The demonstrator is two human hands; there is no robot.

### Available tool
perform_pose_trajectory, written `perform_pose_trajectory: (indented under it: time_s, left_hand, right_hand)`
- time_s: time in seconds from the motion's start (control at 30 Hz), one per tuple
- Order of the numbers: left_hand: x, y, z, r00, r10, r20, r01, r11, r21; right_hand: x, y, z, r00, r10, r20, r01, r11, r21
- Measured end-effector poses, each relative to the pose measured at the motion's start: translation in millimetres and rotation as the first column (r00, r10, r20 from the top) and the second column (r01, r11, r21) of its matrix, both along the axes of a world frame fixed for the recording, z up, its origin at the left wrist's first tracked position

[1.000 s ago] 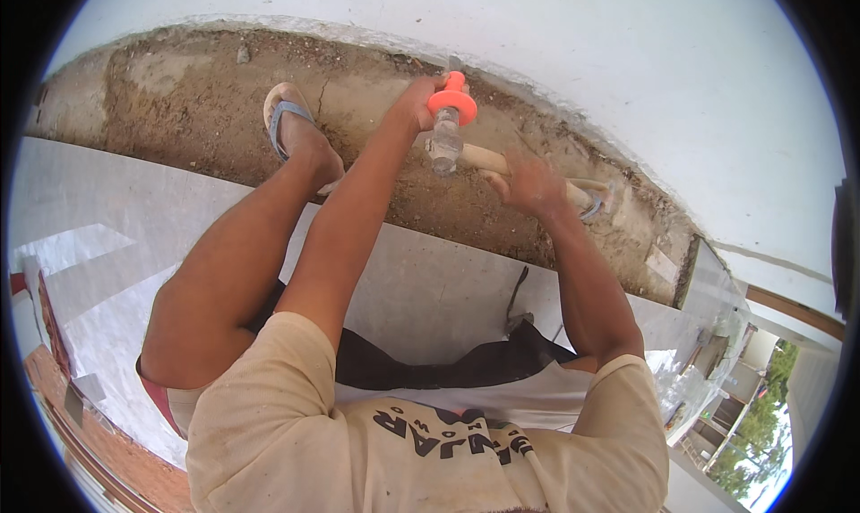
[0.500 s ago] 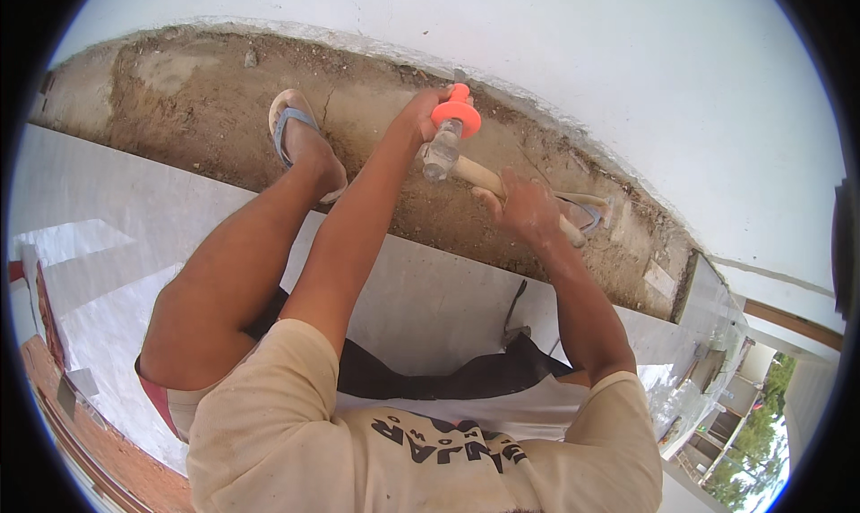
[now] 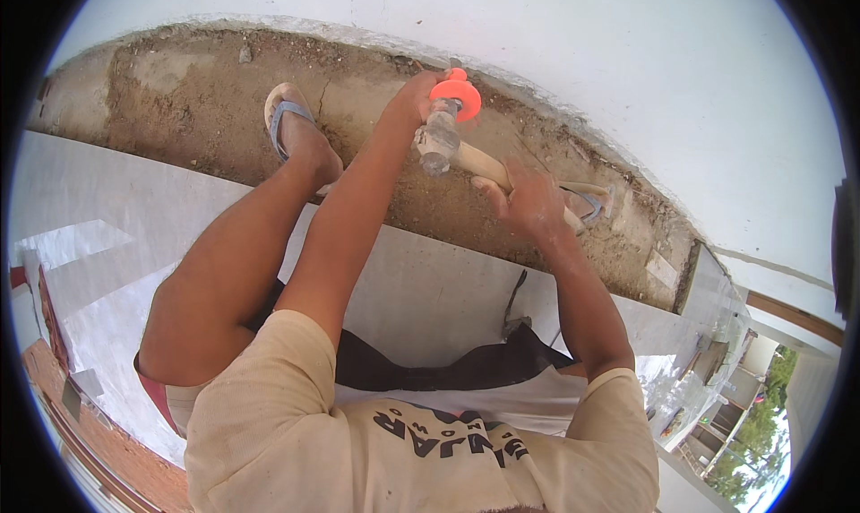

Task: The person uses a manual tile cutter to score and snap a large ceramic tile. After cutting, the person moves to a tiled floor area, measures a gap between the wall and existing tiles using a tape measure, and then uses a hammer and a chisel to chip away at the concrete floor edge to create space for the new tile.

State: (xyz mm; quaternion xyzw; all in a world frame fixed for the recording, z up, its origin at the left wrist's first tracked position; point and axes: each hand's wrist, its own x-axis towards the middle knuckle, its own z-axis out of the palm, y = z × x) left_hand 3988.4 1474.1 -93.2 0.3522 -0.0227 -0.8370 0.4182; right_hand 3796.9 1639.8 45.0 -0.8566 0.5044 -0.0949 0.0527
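Orange-guarded chisel (image 3: 466,95) sits at the frame's upper centre, fingers of the left hand (image 3: 416,100) clamped around its grip; those of the right hand (image 3: 534,203) clasp the wooden-handled hammer (image 3: 481,163). Ideally, blows land square, knuckles shielded.

Hammer (image 3: 482,163) has apparently tilted slightly.

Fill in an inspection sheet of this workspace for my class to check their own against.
Surface: dirt-covered strip beside a smooth grey slab.
Job's things: orange-guarded chisel; wooden-handled hammer, its head at the chisel's near end, contact unclear.
Clutter: small stone; thin dark item, kind unclear.
Hands: left hand holds the chisel; right hand grips the hammer's handle.
Cables: nothing seen.
Surroundings: white wall along the strip; greenery at lower right.
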Motion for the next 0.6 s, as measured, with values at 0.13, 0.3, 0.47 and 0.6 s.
perform_pose_trajectory:
  time_s: [0.13,0.3,0.47,0.6]
  left_hand:
    - [-0.5,-2.0,9.2,0.98,0.024,-0.197,-0.001,0.993,0.116]
    - [-12.3,-5.4,4.7,0.979,-0.027,-0.201,0.039,0.997,0.06]
    - [-0.1,-4.7,-6.5,0.987,-0.03,-0.156,0.04,0.997,0.061]
    - [-3.0,-10.6,10.2,0.982,0.018,-0.188,0.001,0.995,0.101]
  right_hand:
    - [28.6,25.8,50.8,0.873,0.38,0.307,-0.341,0.924,-0.172]
    - [-22.2,-14.5,-17.6,0.978,0.182,0.102,-0.171,0.979,-0.108]
    - [6.1,-2.0,13.5,0.992,-0.127,-0.018,0.128,0.988,0.085]
    - [14.9,21.1,33.0,0.899,0.343,0.273,-0.28,0.928,-0.244]
